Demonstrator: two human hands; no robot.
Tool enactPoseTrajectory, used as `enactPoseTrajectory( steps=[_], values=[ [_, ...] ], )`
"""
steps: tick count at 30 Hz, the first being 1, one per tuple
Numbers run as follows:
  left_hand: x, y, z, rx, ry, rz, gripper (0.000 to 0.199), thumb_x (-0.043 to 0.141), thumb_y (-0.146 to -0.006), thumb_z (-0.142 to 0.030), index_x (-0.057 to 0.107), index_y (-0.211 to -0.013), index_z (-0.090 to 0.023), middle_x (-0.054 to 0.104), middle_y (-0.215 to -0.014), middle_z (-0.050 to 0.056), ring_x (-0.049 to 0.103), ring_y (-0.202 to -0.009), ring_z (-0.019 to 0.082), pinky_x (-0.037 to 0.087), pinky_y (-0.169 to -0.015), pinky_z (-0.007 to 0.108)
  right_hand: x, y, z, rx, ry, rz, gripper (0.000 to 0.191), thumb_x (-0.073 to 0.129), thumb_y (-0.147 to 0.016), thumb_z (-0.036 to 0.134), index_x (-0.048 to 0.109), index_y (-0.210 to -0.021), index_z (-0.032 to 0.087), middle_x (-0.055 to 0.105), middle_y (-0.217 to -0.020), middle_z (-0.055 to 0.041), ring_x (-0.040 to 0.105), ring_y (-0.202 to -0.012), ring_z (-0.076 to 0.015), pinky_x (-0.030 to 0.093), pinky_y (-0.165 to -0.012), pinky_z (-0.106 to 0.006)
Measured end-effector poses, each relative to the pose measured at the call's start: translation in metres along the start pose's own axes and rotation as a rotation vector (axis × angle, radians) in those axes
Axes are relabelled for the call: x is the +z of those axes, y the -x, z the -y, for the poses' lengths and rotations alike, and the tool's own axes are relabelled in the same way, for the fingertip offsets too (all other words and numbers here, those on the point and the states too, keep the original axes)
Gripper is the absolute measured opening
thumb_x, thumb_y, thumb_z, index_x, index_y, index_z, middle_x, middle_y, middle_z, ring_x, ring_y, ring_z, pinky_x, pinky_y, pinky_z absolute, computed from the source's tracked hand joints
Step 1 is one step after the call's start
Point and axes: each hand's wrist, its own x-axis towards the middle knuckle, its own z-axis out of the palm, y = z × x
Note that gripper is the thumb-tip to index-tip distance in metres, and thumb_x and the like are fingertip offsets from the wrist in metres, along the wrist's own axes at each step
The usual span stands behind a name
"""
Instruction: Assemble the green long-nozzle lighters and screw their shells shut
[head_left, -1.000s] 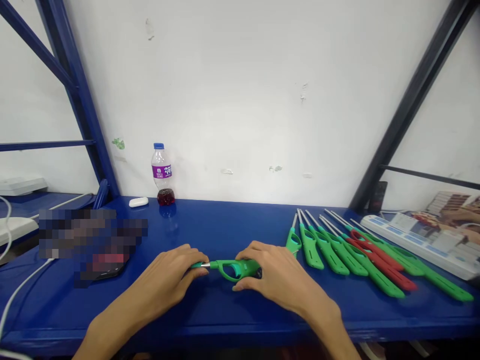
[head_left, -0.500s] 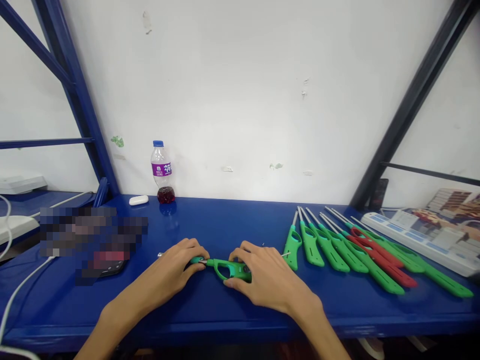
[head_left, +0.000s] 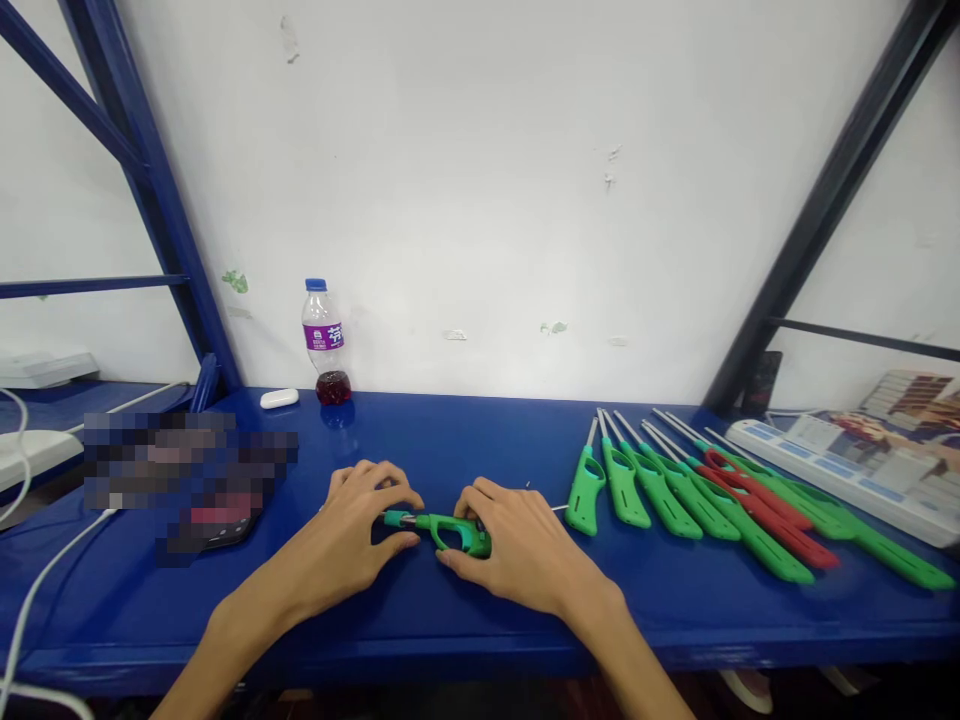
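A green utility lighter [head_left: 474, 541] lies crosswise on the blue table in front of me, its trigger loop showing between my hands. My right hand [head_left: 517, 540] curls over its handle, hiding the rear end. My left hand [head_left: 360, 525] is around the front end, thumb and index finger apart on either side of a short metal rod and a teal collar [head_left: 395, 518]. What lies under the left palm is hidden. A thin metal rod [head_left: 559, 508] pokes out behind the right hand.
Several green lighters [head_left: 622, 488] and red ones [head_left: 787, 530] fan out at right, beside a white power strip [head_left: 847, 480]. A bottle [head_left: 327, 345] and a white case [head_left: 279, 399] stand near the wall. Blurred phones [head_left: 217, 520] and a cable [head_left: 52, 570] lie left.
My left thumb and index finger have spread away from the rod. My right hand has slid slightly left over the lighter's handle.
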Motion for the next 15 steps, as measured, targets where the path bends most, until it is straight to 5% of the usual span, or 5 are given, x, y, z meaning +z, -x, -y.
enactPoseTrajectory(
  steps=[6,15],
  values=[
    [-0.005,0.005,0.003,-0.018,-0.042,-0.036,0.019,0.06,-0.098,-0.034,0.077,-0.106,-0.029,0.067,-0.121,0.006,0.059,-0.11,0.03,0.043,-0.105,0.056,0.0,-0.001,-0.002,-0.011,0.011,-0.009,0.029,0.071,-0.094,0.051,0.064,-0.101,0.024,0.068,-0.102,0.0008,0.066,-0.081,-0.0204,0.041,-0.073,-0.034],
    [-0.007,0.001,0.015,-0.043,0.111,0.087,0.021,0.055,-0.101,-0.03,0.076,-0.103,-0.026,0.073,-0.107,0.003,0.069,-0.098,0.023,0.054,-0.089,0.033,0.003,0.001,-0.003,-0.016,0.01,-0.021,0.029,0.07,-0.094,0.051,0.062,-0.1,0.024,0.068,-0.1,0.0019,0.064,-0.079,-0.0199,0.04,-0.07,-0.034]
  ],
)
